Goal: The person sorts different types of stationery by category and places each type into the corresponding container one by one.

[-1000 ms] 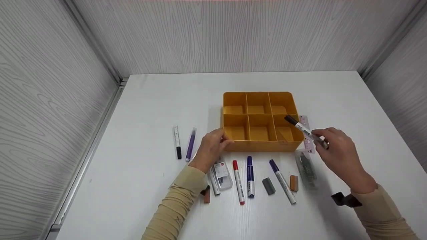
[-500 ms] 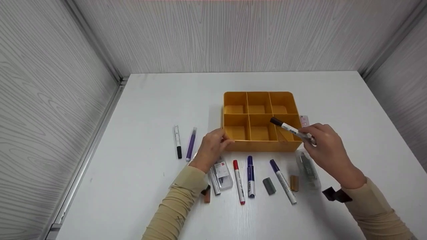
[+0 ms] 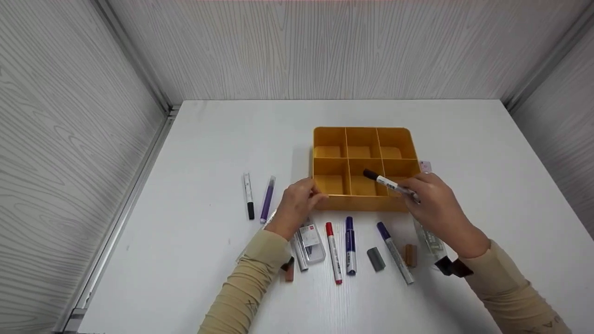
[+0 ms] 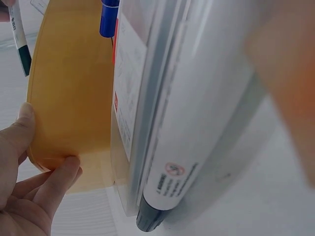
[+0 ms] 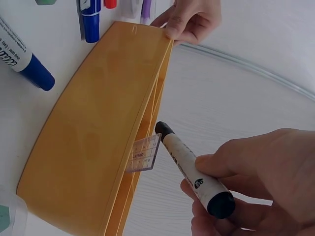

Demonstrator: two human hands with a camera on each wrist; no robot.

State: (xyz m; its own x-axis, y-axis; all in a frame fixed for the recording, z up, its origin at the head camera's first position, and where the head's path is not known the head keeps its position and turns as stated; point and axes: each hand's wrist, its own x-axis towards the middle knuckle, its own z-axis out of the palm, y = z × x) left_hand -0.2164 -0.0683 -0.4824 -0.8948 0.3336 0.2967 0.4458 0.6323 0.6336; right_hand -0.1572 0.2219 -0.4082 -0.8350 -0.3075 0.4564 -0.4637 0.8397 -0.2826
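In the head view, my right hand [image 3: 438, 208] pinches a black-capped whiteboard marker [image 3: 387, 182] between thumb and fingers. The marker is tilted, its cap end over the front middle compartment of a yellow divided box [image 3: 357, 203]. My left hand [image 3: 297, 204] grips the box's front left corner, thumb at the rim, as the left wrist view also shows. From the right wrist view, a clear plastic piece with ruler markings [image 5: 144, 155] sticks up out of the box near the marker's cap. Part of the front right compartment is hidden behind my right hand.
In front of the box lie a red marker [image 3: 333, 253], blue-capped markers [image 3: 350, 246], a clear case [image 3: 312, 243], a grey block [image 3: 376, 259] and a brown block [image 3: 410, 255]. Another clear case [image 3: 431, 241] is partly under my right wrist. A purple marker [image 3: 267, 199] lies left.
My right hand has moved left with the marker, from beside the box's right side to over its front compartments. The left hand stays on the corner.
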